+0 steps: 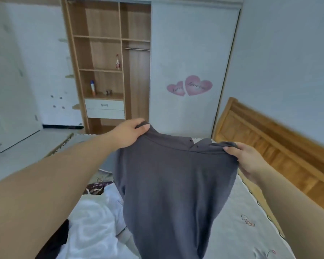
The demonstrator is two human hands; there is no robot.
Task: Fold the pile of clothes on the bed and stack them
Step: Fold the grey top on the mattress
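Head view, places given from the bed (241, 227). I hold one grey garment (168, 184) up over the bed: my left hand (131, 131) pinches its top-left corner, fingers curled round the cloth; my right hand (249, 159) grips its top-right corner likewise. White clothes (94, 217) lie on the bed, left of the garment. Beyond the bed stands a wardrobe (105, 53). A wooden headboard (269, 146) runs along the bed's right side.

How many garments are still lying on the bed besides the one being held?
3 visible: a white garment, a dark patterned one behind it, a black one at lower left. The held grey garment may hide others.
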